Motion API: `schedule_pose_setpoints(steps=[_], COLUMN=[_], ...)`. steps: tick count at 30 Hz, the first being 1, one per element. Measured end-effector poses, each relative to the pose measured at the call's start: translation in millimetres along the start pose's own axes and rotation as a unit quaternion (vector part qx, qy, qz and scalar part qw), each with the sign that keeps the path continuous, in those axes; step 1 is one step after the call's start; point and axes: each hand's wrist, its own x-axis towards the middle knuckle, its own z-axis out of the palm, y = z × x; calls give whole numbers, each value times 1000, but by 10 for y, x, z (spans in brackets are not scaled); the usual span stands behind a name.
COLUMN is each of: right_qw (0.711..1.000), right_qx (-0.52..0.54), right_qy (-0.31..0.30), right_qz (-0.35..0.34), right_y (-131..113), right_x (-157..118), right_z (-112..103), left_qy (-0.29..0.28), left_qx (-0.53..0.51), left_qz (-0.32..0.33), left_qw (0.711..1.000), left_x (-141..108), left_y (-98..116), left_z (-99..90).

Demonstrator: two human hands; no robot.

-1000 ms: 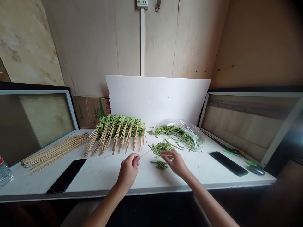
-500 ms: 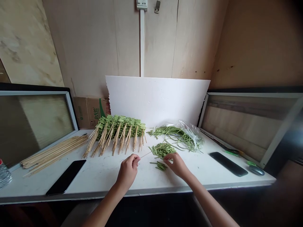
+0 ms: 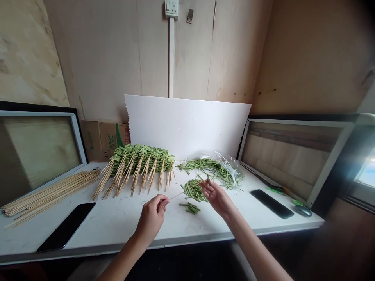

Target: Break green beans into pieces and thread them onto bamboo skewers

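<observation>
My left hand (image 3: 152, 212) is closed round one end of a thin bamboo skewer (image 3: 177, 194), which slants up to the right. My right hand (image 3: 216, 197), turned partly palm up with curled fingers, is at the skewer's far end and holds a short piece of green bean (image 3: 208, 178) at its fingertips. Whether the skewer has gone through that piece I cannot tell. Behind and under the skewer lies a heap of cut green bean pieces (image 3: 191, 191), partly hidden by my right hand. A smaller group of cut pieces (image 3: 191, 208) lies nearer me on the white table.
Stacked bean skewers (image 3: 140, 156) stand at the back left, sticks towards me. Loose bamboo skewers (image 3: 52, 191) and a black phone (image 3: 67, 226) lie left. Long green beans (image 3: 211, 166) spill from a plastic bag (image 3: 231, 168). Another phone (image 3: 272, 203) and a mouse (image 3: 303, 210) lie right.
My right hand has come up from the bean heap and turned its palm upward, with a bean piece now at the skewer's end. The whole view has shifted slightly.
</observation>
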Motion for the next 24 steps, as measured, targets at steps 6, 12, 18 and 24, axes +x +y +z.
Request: schedule_pose_setpoints(steps=[6, 12, 18, 24], right_qw=[1000, 1000, 997, 995], right_qx=[24, -15, -66, -80], right_qy=[-12, 10, 33, 33], right_qz=[6, -11, -35, -53], right_y=[-4, -14, -42, -38], right_x=[-33, -37, -41, -53], right_z=[48, 65, 89, 100], left_qy=[-5, -9, 1, 2], left_qx=[8, 24, 49, 63], left_qz=[6, 15, 44, 53], left_qw=[1000, 1000, 998, 997], left_x=[-12, -14, -15, -12], left_y=[42, 19, 24, 22], left_z=[-13, -15, -26, -34])
